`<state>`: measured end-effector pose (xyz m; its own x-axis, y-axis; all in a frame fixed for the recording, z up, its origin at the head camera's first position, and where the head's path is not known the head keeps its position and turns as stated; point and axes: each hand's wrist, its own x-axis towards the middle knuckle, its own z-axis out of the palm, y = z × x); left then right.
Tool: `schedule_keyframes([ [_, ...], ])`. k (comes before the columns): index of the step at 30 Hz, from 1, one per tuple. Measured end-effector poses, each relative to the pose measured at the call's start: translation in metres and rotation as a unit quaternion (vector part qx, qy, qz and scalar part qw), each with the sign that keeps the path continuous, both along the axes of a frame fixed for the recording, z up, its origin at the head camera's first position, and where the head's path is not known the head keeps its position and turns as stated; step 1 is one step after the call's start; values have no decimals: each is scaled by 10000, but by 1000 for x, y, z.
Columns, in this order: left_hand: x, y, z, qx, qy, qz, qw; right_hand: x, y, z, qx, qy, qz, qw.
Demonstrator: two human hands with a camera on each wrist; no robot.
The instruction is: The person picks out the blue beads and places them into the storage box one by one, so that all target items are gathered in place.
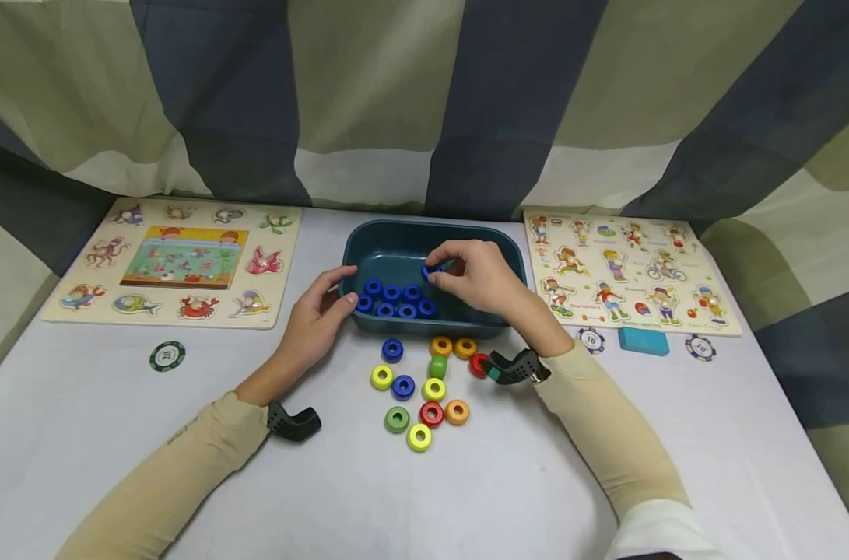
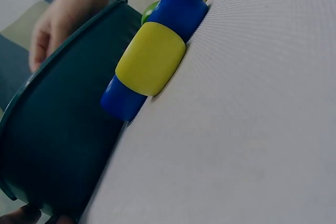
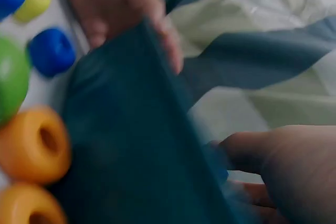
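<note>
A dark teal tub [image 1: 434, 327] stands at the middle of the table. Several blue rings [image 1: 392, 294] lie grouped in its left part. Over the inside of the tub, my right hand [image 1: 483, 280] pinches one more blue ring [image 1: 427, 272] between thumb and fingers. My left hand [image 1: 315, 315] rests at the tub's left end, its thumb and extended fingers touching the rim. In the right wrist view, the held blue ring [image 3: 216, 162] is blurred and partly hidden behind the tub's wall [image 3: 126, 129].
Loose rings lie in front of the tub: yellow [image 1: 419, 437], green [image 1: 397, 419], red [image 1: 431, 414], orange [image 1: 457, 411] and blue [image 1: 403, 386]. Picture puzzle boards stand left [image 1: 284, 264] and right [image 1: 634, 299]. Poker chips [image 1: 167, 355] and a turquoise block [image 1: 643, 341] lie nearby. A striped curtain [image 1: 368, 93] hangs behind.
</note>
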<state>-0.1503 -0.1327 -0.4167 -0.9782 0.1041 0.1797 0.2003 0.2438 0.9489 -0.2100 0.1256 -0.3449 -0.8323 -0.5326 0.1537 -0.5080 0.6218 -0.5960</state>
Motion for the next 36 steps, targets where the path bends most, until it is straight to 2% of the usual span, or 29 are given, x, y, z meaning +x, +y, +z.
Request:
schedule_keyframes([
  [5,0,0,-1,-53,21,-9,10000,-10,4,-16,594,-426,47,9973],
  [10,-1,0,-1,-42,69,-7,10000,-12,4,-21,914,-707,196,9931],
  [16,0,0,-1,-30,55,21,10000,-12,3,-23,984,-874,456,9902],
  [22,0,0,-2,-63,50,10,10000,-11,3,-23,955,-916,475,9901],
  [25,0,0,-3,-61,29,13,10000,-8,3,-21,720,-604,443,9946],
  [28,0,0,-3,-68,1,3,10000,4,0,-15,203,30,562,9982],
  [31,1,0,-3,-55,-14,-18,10000,25,-8,-6,-332,657,1063,9916],
  [33,1,0,-2,-38,8,-29,10000,41,-14,-2,-518,825,1572,9827],
  [36,0,-1,0,-21,68,-11,10000,62,-23,-4,-411,770,2157,9726],
])
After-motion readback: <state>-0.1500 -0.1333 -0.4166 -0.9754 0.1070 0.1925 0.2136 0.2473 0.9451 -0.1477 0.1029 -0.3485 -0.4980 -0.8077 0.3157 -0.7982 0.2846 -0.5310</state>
